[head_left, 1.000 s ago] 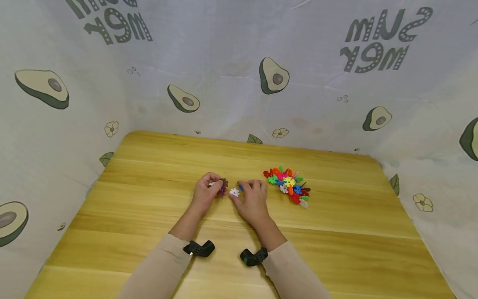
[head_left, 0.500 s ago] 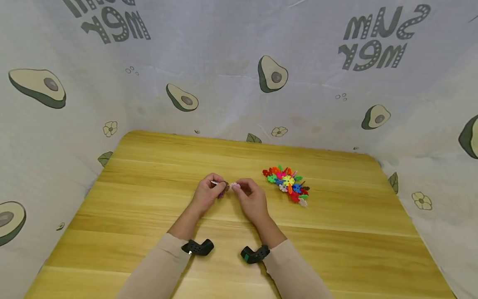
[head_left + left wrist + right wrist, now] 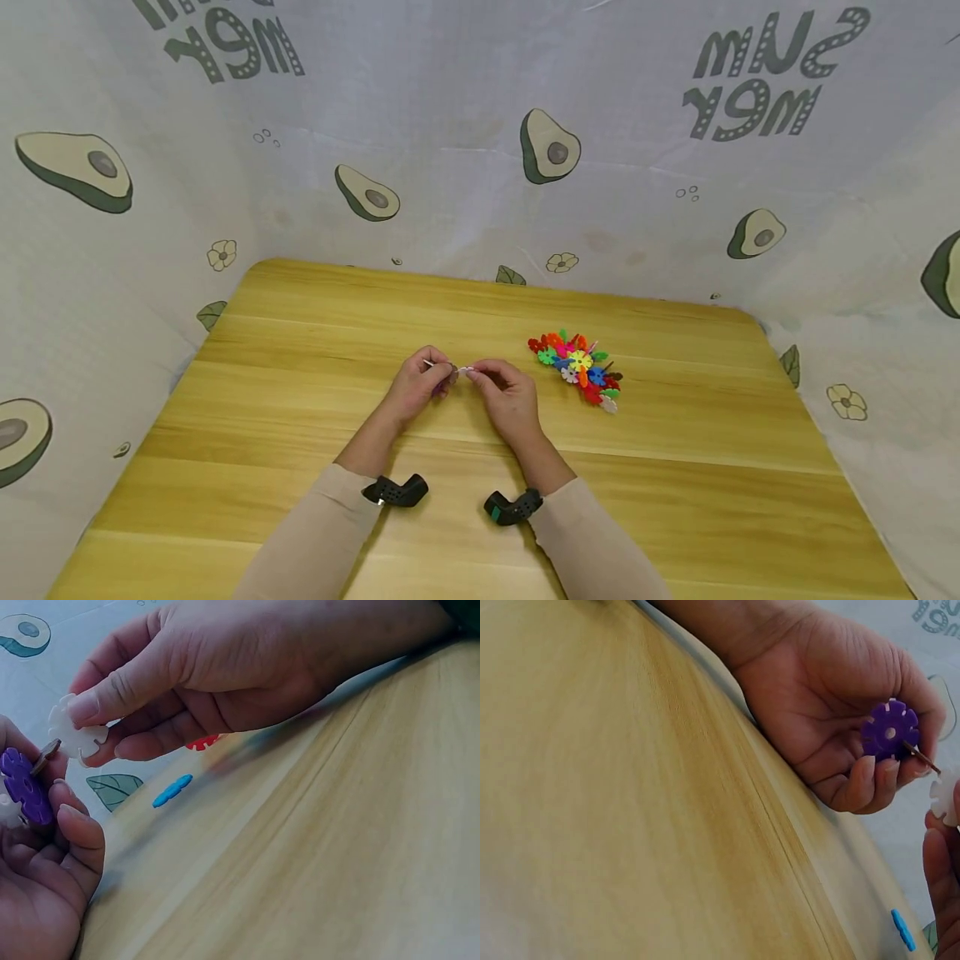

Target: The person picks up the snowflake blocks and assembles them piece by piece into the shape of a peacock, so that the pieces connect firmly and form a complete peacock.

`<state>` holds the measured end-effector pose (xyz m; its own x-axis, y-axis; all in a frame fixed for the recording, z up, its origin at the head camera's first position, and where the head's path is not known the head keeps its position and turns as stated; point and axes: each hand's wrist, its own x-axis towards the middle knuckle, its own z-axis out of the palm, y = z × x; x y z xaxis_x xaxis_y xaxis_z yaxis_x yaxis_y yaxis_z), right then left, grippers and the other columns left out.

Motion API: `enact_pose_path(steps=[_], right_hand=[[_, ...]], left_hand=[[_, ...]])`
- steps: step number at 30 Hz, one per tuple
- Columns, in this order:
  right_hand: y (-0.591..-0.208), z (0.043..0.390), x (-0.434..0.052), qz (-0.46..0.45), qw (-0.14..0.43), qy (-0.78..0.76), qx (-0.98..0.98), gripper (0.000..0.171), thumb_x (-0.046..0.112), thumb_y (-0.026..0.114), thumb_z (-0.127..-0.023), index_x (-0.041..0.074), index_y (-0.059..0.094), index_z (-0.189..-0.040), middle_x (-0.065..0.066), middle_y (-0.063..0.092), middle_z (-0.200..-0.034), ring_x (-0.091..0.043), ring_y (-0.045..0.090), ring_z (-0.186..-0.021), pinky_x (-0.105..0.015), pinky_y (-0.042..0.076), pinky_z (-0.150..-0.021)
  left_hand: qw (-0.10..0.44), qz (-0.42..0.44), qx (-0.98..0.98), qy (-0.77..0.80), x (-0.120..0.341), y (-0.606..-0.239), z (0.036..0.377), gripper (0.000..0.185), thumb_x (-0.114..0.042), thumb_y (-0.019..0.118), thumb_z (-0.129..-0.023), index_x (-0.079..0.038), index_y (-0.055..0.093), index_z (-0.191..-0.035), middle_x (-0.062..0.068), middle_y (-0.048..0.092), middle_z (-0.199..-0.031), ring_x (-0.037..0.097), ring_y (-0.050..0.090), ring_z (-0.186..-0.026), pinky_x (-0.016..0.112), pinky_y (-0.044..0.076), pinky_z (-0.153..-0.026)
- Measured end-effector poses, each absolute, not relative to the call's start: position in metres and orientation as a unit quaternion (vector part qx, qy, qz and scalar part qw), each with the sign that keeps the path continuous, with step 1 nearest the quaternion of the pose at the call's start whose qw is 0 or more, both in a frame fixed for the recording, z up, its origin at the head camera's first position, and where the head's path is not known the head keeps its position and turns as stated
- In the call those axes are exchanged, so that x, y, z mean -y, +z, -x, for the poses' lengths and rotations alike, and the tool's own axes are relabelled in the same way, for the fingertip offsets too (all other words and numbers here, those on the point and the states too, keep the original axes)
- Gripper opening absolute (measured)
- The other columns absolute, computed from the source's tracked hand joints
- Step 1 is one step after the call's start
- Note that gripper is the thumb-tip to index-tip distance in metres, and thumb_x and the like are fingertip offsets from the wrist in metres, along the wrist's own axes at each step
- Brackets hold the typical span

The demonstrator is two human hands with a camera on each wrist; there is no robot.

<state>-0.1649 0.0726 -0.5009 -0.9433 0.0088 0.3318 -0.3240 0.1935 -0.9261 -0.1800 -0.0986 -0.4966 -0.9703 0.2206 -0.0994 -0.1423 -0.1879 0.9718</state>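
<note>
Left hand: the left hand (image 3: 416, 385) has its fingers curled around a small cluster of joined discs; a purple disc (image 3: 889, 729) sits against the fingers and a thin brown disc (image 3: 45, 757) stands edge-on from it, toward the other hand.
Right hand: the right hand (image 3: 508, 395) pinches a white disc (image 3: 75, 735) between thumb and forefinger, the other fingers bent under it.
Meeting point: the white disc is between the two hands, and its edge is just at the brown disc; I cannot tell if the two are already joined.
Height: both hands are a little above the tabletop (image 3: 300, 433), wrists low.
Blue piece: one blue disc (image 3: 172, 790) lies on the tabletop, behind the right hand and near it.
Pile: a pile of colourful discs (image 3: 577, 369) lies to the right of the right hand, apart from it.
Surroundings: a cloth with avocado print (image 3: 480, 125) hangs behind the tabletop, beyond both hands.
</note>
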Motion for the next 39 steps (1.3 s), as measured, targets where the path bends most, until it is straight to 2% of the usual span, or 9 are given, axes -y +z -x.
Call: enact_pose_path(steps=[8, 14, 27, 31, 35, 39], right_hand=[[-0.5005, 0.1636, -0.0753, -0.144, 0.131, 0.639, 0.745, 0.008, 0.0, 0.075, -0.09, -0.006, 0.073, -0.094, -0.026, 0.074, -0.091, -0.002, 0.069, -0.08, -0.018, 0.06, -0.073], [-0.5012, 0.1646, -0.0767, -0.152, 0.126, 0.636, 0.746, 0.009, 0.004, 0.075, -0.09, -0.004, 0.073, -0.094, -0.024, 0.073, -0.091, -0.002, 0.069, -0.08, -0.018, 0.06, -0.073], [-0.4994, 0.1633, -0.0737, -0.161, 0.122, 0.636, 0.744, 0.004, -0.003, 0.075, -0.087, -0.001, 0.075, -0.091, -0.021, 0.074, -0.091, -0.002, 0.067, -0.084, -0.015, 0.058, -0.076], [-0.4991, 0.1628, -0.0727, -0.171, 0.128, 0.633, 0.745, 0.005, -0.002, 0.076, -0.087, 0.0, 0.077, -0.091, -0.02, 0.075, -0.092, -0.009, 0.07, -0.087, -0.016, 0.058, -0.078], [-0.5018, 0.1644, -0.075, -0.159, 0.141, 0.602, 0.769, 0.012, 0.005, 0.077, -0.089, 0.004, 0.077, -0.101, -0.016, 0.077, -0.101, -0.023, 0.074, -0.094, -0.027, 0.062, -0.084], [-0.5038, 0.1693, -0.0809, -0.118, 0.15, 0.483, 0.855, 0.025, 0.017, 0.077, -0.093, 0.008, 0.074, -0.116, -0.011, 0.072, -0.119, -0.032, 0.066, -0.112, -0.043, 0.057, -0.099]], left_hand=[[0.126, -0.036, -0.623, 0.771, 0.0968, -0.4957, 0.1805, 0.01, -0.004, 0.052, -0.097, -0.01, 0.05, -0.089, -0.004, 0.063, -0.072, 0.01, 0.052, -0.063, 0.019, 0.044, -0.056], [0.113, -0.056, -0.642, 0.756, 0.0939, -0.495, 0.1786, 0.009, -0.005, 0.051, -0.097, -0.01, 0.048, -0.09, -0.004, 0.06, -0.072, 0.009, 0.051, -0.064, 0.019, 0.044, -0.057], [0.109, -0.08, -0.658, 0.74, 0.0934, -0.4972, 0.1756, 0.012, -0.005, 0.044, -0.101, -0.009, 0.042, -0.09, 0.001, 0.052, -0.073, 0.011, 0.046, -0.065, 0.02, 0.04, -0.058], [0.101, -0.078, -0.675, 0.727, 0.094, -0.4977, 0.1748, 0.013, -0.007, 0.042, -0.103, -0.007, 0.041, -0.09, 0.002, 0.051, -0.072, 0.013, 0.045, -0.065, 0.022, 0.039, -0.058], [0.081, -0.061, -0.685, 0.721, 0.0933, -0.4977, 0.1747, 0.013, -0.011, 0.043, -0.105, -0.006, 0.044, -0.094, 0.002, 0.054, -0.076, 0.013, 0.047, -0.066, 0.021, 0.04, -0.059], [0.063, -0.007, -0.623, 0.78, 0.0935, -0.4985, 0.1778, 0.009, -0.012, 0.049, -0.105, -0.005, 0.048, -0.1, 0.002, 0.062, -0.086, 0.012, 0.059, -0.074, 0.02, 0.052, -0.066]])
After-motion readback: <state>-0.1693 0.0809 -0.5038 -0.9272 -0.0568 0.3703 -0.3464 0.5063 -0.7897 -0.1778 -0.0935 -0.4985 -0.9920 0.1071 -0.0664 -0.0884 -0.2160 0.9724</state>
